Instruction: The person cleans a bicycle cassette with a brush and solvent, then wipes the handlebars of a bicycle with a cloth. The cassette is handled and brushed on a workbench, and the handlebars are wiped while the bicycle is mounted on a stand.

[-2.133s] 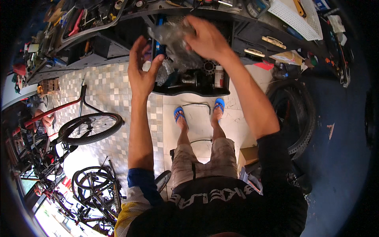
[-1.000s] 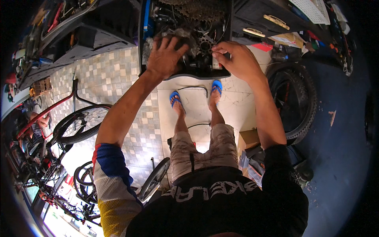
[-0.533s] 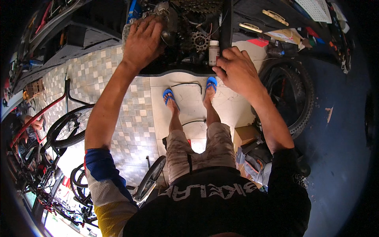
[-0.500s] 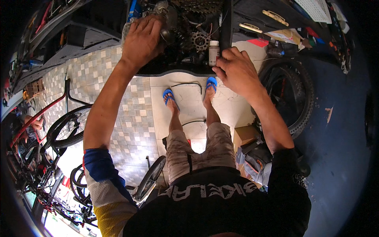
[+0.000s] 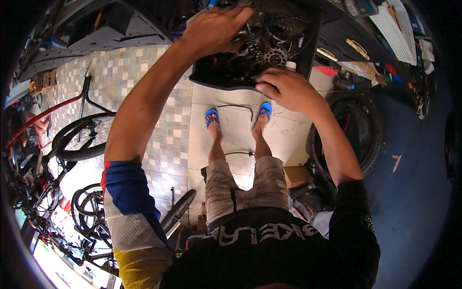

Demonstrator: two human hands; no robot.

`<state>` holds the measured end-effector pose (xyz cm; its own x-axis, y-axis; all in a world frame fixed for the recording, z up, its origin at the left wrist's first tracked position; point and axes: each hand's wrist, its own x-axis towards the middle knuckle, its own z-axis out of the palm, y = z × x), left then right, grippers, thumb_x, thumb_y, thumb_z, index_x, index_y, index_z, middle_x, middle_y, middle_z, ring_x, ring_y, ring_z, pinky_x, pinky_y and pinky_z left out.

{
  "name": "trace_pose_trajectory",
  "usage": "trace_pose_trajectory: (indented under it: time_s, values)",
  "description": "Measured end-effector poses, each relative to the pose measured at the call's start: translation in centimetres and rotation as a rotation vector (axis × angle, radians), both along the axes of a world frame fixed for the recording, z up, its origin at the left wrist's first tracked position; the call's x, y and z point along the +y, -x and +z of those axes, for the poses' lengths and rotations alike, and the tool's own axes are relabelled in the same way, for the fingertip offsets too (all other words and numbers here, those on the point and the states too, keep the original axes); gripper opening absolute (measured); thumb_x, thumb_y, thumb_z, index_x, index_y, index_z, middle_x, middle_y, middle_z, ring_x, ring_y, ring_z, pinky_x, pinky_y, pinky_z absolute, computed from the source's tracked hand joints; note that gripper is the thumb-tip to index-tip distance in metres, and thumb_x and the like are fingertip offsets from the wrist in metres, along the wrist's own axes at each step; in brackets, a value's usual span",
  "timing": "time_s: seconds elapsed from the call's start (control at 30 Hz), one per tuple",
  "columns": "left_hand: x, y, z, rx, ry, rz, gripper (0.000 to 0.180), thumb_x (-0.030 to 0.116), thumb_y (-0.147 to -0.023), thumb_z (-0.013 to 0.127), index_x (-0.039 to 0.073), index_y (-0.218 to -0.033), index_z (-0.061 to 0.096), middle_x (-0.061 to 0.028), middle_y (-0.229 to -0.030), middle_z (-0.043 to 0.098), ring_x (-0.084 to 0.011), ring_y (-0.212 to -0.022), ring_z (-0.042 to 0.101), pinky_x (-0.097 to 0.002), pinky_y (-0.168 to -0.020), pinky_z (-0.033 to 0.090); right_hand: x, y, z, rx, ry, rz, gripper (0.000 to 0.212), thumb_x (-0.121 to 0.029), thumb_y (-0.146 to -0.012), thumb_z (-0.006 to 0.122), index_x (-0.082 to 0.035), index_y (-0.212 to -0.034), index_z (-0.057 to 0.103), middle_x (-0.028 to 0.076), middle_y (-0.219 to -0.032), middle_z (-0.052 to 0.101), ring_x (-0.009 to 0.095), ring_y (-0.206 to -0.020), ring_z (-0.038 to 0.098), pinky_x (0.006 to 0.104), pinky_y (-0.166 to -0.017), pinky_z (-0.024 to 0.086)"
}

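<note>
A black drawer (image 5: 222,83) at the top of the view is full of loose bicycle parts. My left hand (image 5: 211,31) reaches over its left side from above. Its index finger stretches out and its thumb stands apart below, among the metal parts; I make out nothing held. At the front right corner my right hand (image 5: 294,91) has its fingers bent over the drawer's front edge, thumb on the near side. Just behind it shows the white cap of a bottle (image 5: 290,65), its body hidden. A small sprocket (image 5: 275,57) and a large cassette (image 5: 284,18) lie further in.
Slippered feet (image 5: 211,117) stand below the drawer, near a thin black cable (image 5: 240,106) on the tiles. To the right are a bicycle tyre (image 5: 373,139) and a cardboard box (image 5: 297,176). Several bicycles, including a wheel (image 5: 89,130), crowd the left; another person's hand (image 5: 42,126) shows there.
My left hand has moved right across the drawer, its fingers stretching out. My right hand has slid onto the front edge, now hiding most of the bottle. The whole view has shifted slightly.
</note>
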<state>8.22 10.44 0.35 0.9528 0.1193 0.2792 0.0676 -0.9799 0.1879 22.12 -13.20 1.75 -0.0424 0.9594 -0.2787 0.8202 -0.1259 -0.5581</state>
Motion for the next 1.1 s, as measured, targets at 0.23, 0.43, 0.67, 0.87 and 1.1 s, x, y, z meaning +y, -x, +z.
trace_pose_trajectory:
  time_s: [0.23, 0.43, 0.67, 0.87, 1.1]
  values:
    - [0.2, -0.6, -0.4, 0.035, 0.084, 0.088, 0.070, 0.029, -0.078, 0.084, 0.014, -0.133, 0.045, -0.0192, -0.116, 0.074, -0.0407, -0.102, 0.073, -0.0499, -0.088, 0.058, 5.8, 3.8, -8.1, 0.022, 0.029, -0.181, 0.051, -0.046, -0.100, 0.065, -0.012, -0.138, 0.063, 0.017, -0.135, 0.067, 0.036, -0.124, 0.063, 0.0448, -0.105, 0.050]
    - [0.4, -0.1, 0.5, 0.144, 0.171, 0.093, 0.067, 0.029, -0.079, 0.083, 0.013, -0.131, 0.043, -0.0206, -0.109, 0.075, -0.0415, -0.103, 0.072, -0.0522, -0.089, 0.057, 9.3, 3.7, -7.2, -0.238, 0.244, 0.181, 0.054, -0.034, -0.093, 0.072, -0.017, -0.142, 0.060, 0.020, -0.123, 0.070, 0.039, -0.118, 0.065, 0.0494, -0.100, 0.052]
    - [0.6, 0.3, 0.8, 0.096, 0.302, 0.059, 0.065, 0.027, -0.079, 0.083, 0.012, -0.130, 0.045, -0.0207, -0.108, 0.074, -0.0423, -0.103, 0.071, -0.0521, -0.090, 0.057, 6.4, 0.6, -4.0, -0.320, 0.251, 0.293, 0.032, -0.024, -0.094, 0.069, -0.021, -0.126, 0.065, 0.012, -0.118, 0.073, 0.037, -0.108, 0.068, 0.0494, -0.090, 0.055]
    - [1.1, 0.2, 0.1, 0.083, 0.332, 0.061, 0.067, 0.027, -0.077, 0.083, 0.012, -0.131, 0.046, -0.0183, -0.117, 0.072, -0.0404, -0.106, 0.071, -0.0497, -0.093, 0.056, 4.8, -0.6, 0.6, -0.436, 0.235, 0.280, 0.031, -0.019, -0.092, 0.066, -0.023, -0.123, 0.069, 0.012, -0.126, 0.070, 0.037, -0.111, 0.068, 0.0502, -0.091, 0.056]
    - [1.0, 0.2, 0.1, 0.082, 0.367, 0.081, 0.067, 0.026, -0.077, 0.082, 0.012, -0.131, 0.046, -0.0204, -0.116, 0.072, -0.0446, -0.105, 0.070, -0.0509, -0.094, 0.056, 6.4, 3.8, -0.4, -0.359, 0.129, 0.239, 0.045, -0.037, -0.101, 0.060, -0.013, -0.139, 0.061, 0.013, -0.154, 0.053, 0.035, -0.137, 0.053, 0.0454, -0.111, 0.046]
